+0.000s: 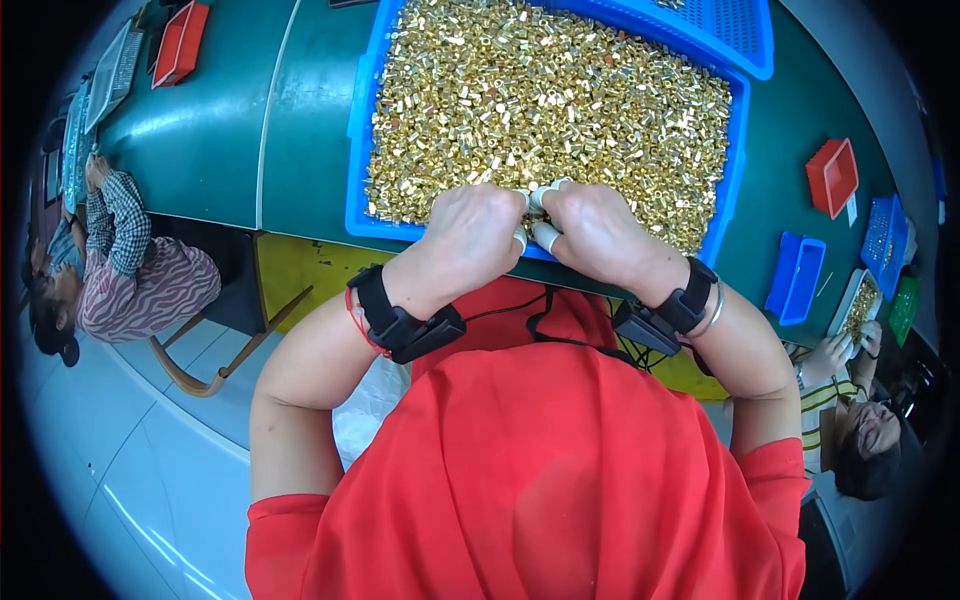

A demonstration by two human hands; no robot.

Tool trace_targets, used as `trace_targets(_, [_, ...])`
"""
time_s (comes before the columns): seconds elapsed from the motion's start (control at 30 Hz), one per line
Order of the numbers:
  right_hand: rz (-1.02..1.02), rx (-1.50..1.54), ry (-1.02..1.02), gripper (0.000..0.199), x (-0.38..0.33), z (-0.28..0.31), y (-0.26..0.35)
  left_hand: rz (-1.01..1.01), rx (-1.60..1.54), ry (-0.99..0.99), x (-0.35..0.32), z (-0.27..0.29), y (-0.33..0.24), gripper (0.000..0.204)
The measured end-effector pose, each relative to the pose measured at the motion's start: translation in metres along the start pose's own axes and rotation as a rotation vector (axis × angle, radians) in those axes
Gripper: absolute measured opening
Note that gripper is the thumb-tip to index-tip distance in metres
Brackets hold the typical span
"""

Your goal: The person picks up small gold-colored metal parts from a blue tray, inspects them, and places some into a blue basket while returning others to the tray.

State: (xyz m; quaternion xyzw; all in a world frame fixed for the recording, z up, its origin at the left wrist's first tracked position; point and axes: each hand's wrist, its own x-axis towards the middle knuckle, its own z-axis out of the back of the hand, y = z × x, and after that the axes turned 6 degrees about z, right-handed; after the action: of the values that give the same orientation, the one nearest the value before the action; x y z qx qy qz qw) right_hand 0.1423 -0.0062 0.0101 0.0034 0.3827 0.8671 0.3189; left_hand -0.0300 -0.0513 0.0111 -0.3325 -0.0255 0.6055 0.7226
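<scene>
Small gold-coloured metal fittings [540, 110] fill a large blue plastic tray [357, 150] on the table in front of me. Over its near edge my two hands meet, fingertips almost touching. My left hand [474, 230] is closed with its fingers pinched together. My right hand [606, 238] mirrors it, curled and pinching. White finger covers [544, 236] sit on several fingertips. Whatever lies between the fingers is too small and too hidden to make out. Each wrist wears a black strap with a box.
The green table [320, 130] stretches left and right. A perforated blue basket [725, 35] adjoins the tray's far side. To the right stand a red bin [832, 178] and a small blue bin [796, 278]. Another red bin [181, 45] is far left. Co-workers sit on both sides.
</scene>
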Motion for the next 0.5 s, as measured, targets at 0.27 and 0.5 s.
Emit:
trace_targets(0.27, [-0.076,0.159,-0.145,0.014,-0.016,0.010,-0.008,-0.034,-0.006,-0.029,-0.005,0.001,0.001,0.007])
trace_targets(0.5, [-0.112,0.076,-0.348,0.019,-0.005,0.011,-0.017,-0.126,0.073,-0.054,0.000,-0.002,-0.001,0.007])
